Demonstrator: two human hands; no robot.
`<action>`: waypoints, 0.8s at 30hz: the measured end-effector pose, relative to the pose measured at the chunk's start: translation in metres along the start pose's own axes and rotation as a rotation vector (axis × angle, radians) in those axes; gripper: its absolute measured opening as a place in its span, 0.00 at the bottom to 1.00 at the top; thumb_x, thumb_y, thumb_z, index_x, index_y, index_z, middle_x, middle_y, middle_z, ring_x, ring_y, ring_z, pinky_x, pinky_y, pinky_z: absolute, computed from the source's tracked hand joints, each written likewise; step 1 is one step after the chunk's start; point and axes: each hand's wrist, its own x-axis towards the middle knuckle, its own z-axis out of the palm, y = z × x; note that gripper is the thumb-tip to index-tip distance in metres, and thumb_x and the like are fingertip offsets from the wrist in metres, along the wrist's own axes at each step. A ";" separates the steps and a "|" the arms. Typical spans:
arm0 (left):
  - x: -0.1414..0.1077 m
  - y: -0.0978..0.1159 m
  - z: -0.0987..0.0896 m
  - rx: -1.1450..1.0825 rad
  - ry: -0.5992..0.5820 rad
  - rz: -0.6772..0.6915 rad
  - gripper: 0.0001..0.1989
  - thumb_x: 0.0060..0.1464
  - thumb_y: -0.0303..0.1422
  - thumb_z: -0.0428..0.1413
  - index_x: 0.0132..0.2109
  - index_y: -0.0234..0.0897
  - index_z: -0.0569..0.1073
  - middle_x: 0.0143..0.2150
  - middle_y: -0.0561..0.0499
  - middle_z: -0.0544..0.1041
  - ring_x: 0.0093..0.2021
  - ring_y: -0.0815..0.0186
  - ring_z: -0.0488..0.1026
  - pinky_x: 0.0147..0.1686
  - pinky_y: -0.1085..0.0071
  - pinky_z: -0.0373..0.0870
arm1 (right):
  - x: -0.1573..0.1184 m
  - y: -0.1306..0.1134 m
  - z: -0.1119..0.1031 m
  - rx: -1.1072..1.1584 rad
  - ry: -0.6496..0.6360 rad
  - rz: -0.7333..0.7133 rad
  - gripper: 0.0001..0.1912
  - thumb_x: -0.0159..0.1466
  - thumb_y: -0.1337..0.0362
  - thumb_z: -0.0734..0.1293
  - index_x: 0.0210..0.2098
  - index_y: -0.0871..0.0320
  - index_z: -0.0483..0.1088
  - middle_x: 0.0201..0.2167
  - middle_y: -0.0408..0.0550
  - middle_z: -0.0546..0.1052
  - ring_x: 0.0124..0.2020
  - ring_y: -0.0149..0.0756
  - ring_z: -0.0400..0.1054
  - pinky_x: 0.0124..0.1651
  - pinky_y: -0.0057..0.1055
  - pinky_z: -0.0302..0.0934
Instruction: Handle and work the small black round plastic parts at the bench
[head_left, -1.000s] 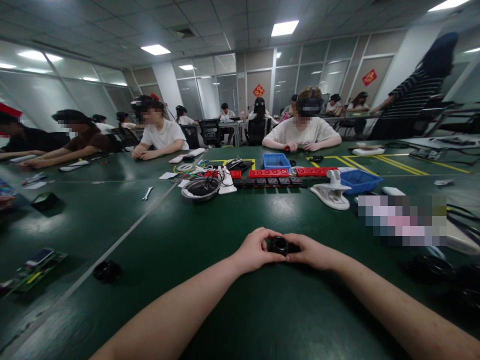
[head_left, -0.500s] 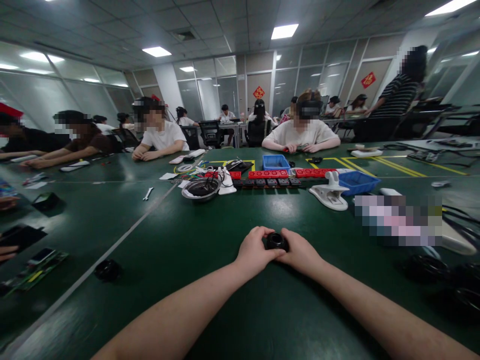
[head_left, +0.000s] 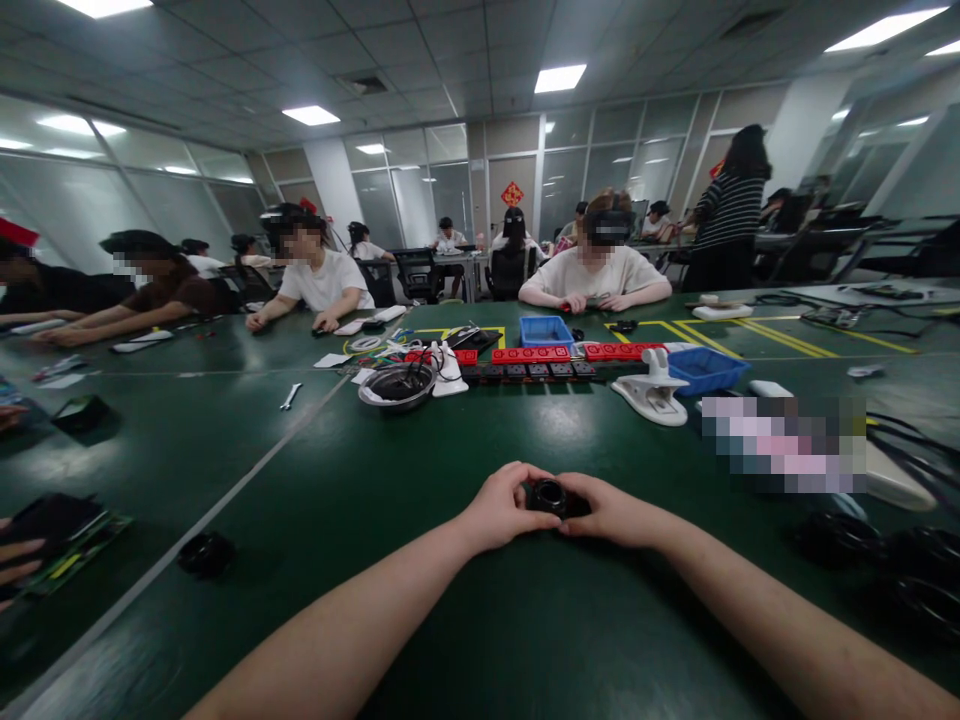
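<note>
A small black hollow round part (head_left: 550, 495) stands on the green table between my hands, its round opening facing up and toward me. My left hand (head_left: 501, 508) curls around its left side, thumb in front and fingers behind, closed on it. On the other side my right hand (head_left: 616, 512) bends its fingers and thumb around the part's right edge, with the fingertips close to those of my left hand. A dark area inside the right hand's grip hides exactly where its fingers touch.
A similar black part (head_left: 205, 553) lies to the left, and several black round parts (head_left: 838, 540) sit at the right. Ahead are a metal bowl (head_left: 397, 387), red power strips (head_left: 531, 355), a white clamp base (head_left: 651, 388) and a blue tray (head_left: 705, 370). A wrench (head_left: 291, 397) lies left.
The black part now shows more of its opening, tipped toward me. My right hand has shifted slightly rightward, widening the gap inside its grip. The view has moved a little.
</note>
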 end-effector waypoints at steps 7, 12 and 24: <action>-0.001 0.001 0.001 0.008 0.008 0.020 0.23 0.34 0.37 0.60 0.41 0.37 0.67 0.31 0.54 0.62 0.21 0.78 0.56 0.20 0.80 0.54 | 0.002 0.002 -0.002 0.080 -0.005 0.066 0.15 0.49 0.66 0.65 0.36 0.62 0.64 0.32 0.44 0.68 0.34 0.34 0.61 0.36 0.28 0.55; -0.001 0.000 0.000 0.005 -0.007 0.018 0.24 0.34 0.38 0.60 0.42 0.37 0.67 0.32 0.54 0.61 0.21 0.78 0.56 0.20 0.80 0.55 | 0.001 0.000 -0.001 0.088 -0.001 0.062 0.15 0.49 0.66 0.65 0.37 0.62 0.65 0.32 0.44 0.68 0.33 0.34 0.61 0.35 0.28 0.55; -0.003 0.006 0.003 -0.006 0.034 0.001 0.23 0.33 0.38 0.60 0.41 0.36 0.67 0.33 0.54 0.61 0.21 0.78 0.55 0.20 0.80 0.55 | 0.001 0.003 0.001 0.103 0.041 0.091 0.15 0.47 0.64 0.67 0.34 0.62 0.65 0.30 0.43 0.68 0.32 0.32 0.61 0.33 0.27 0.55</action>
